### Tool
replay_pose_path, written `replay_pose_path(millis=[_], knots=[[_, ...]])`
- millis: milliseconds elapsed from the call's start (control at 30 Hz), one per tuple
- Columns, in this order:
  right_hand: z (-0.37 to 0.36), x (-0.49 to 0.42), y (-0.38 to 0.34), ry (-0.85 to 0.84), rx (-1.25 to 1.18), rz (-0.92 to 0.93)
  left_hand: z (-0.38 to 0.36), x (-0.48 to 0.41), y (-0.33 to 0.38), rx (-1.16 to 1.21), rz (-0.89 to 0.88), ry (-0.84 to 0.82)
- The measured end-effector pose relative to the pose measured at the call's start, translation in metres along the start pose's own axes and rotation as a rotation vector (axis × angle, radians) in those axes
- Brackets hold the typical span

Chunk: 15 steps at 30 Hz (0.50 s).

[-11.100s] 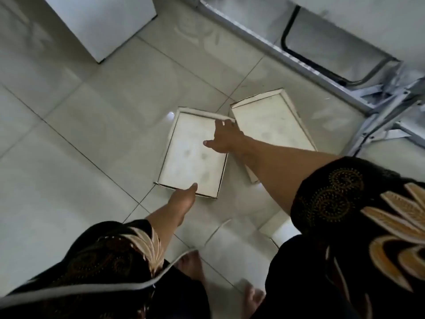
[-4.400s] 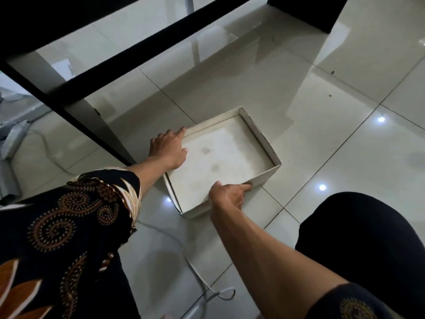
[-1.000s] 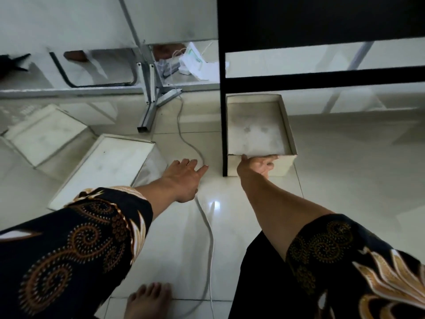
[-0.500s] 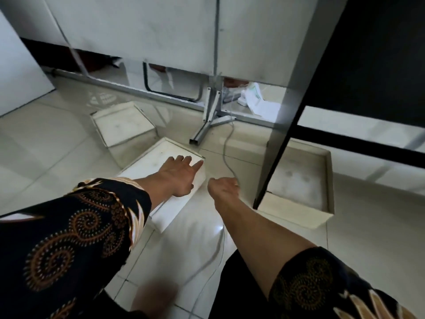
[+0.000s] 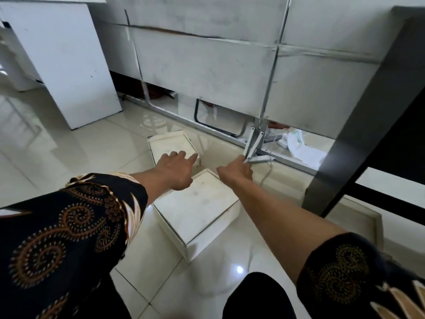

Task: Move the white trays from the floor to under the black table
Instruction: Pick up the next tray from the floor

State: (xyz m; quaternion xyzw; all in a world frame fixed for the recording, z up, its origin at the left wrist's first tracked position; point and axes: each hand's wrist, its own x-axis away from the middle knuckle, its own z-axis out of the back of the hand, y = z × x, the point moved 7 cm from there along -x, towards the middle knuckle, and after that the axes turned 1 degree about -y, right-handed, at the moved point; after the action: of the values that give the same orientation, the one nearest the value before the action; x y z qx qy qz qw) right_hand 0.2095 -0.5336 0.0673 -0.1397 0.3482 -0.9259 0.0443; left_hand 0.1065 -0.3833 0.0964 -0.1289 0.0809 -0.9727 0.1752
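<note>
Two white trays lie on the tiled floor ahead of me. The near tray (image 5: 202, 212) sits at the centre, and the far tray (image 5: 170, 145) lies behind it near the partition. A third white tray (image 5: 365, 221) rests under the black table (image 5: 358, 111) at the right, beside its leg. My left hand (image 5: 176, 170) hovers with fingers spread over the gap between the near and far trays. Held out above the near tray's far right corner, my right hand (image 5: 235, 173) also has its fingers extended. Neither hand holds anything.
A grey partition (image 5: 207, 63) on a metal foot (image 5: 255, 146) stands behind the trays. A white cable (image 5: 266, 173) runs across the floor by that foot. A white cabinet (image 5: 62, 63) stands at the left. White items (image 5: 299, 148) lie beyond the partition.
My right hand has left the tray under the black table and swung left. Both hands now reach farther forward over the near tray toward the far one. The view has turned left.
</note>
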Motion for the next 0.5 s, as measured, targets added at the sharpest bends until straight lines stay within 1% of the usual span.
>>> replay_pose_path(millis=[100, 233, 300, 433, 500], knots=[[0.005, -0.007, -0.027, 0.009, 0.055, 0.089, 0.008, -0.004, -0.02, 0.007, 0.044, 0.025], [0.0, -0.024, -0.048, 0.029, 0.098, 0.153, 0.007, -0.016, -0.038, 0.063, 0.094, 0.044], [-0.01, -0.036, -0.049, 0.028, 0.133, 0.157, -0.008, -0.021, -0.043, 0.146, 0.128, 0.037], [-0.05, -0.057, -0.027, -0.04, 0.177, 0.099, -0.072, -0.03, -0.053, 0.364, 0.256, -0.064], [-0.068, -0.065, -0.01, -0.097, 0.201, 0.061, -0.104, -0.029, -0.054, 0.466, 0.386, -0.114]])
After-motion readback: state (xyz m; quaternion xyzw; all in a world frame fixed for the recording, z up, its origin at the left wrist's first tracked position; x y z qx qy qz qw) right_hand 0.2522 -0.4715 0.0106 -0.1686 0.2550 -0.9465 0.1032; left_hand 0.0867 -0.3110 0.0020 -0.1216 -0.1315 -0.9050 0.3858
